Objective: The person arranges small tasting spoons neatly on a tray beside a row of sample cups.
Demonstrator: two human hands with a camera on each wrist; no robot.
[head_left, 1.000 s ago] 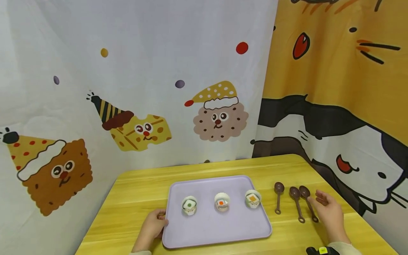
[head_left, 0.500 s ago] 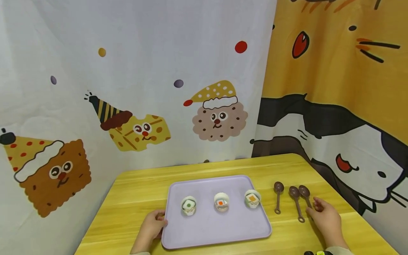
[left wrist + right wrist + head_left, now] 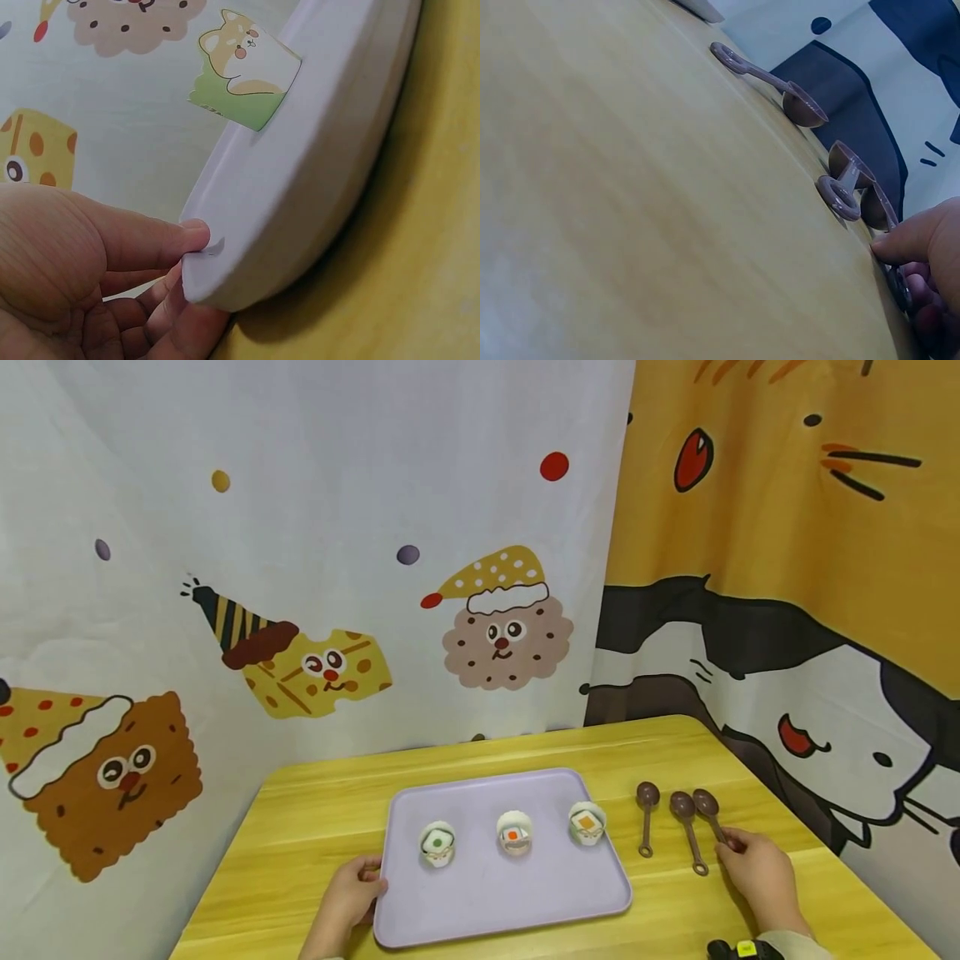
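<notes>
A lilac tray [image 3: 502, 902] lies on the table, and my left hand [image 3: 347, 893] pinches its left edge. In the left wrist view the thumb [image 3: 161, 244] presses the rim from above, with fingers curled underneath. Three small paper cups stand in a row on the tray: the left cup [image 3: 437, 856] holds a green-dotted white square, the middle cup [image 3: 514, 843] a red-dotted one, the right cup [image 3: 587, 835] an orange-centred one. My right hand [image 3: 761, 868] pinches the handle of the rightmost brown measuring spoon [image 3: 705, 800]; the handle's end is hidden by the fingers.
Left of the held spoon lie a second brown spoon [image 3: 683, 808] and a third spoon [image 3: 647, 795], bowls toward the back. The yellow wood-grain table [image 3: 315, 810] ends against a cartoon-printed curtain [image 3: 337, 460]. A black device [image 3: 742, 950] sits on the right wrist.
My right hand has moved down along the rightmost spoon and closed its fingers on the handle. The left hand keeps its hold on the tray. The head view has shifted slightly.
</notes>
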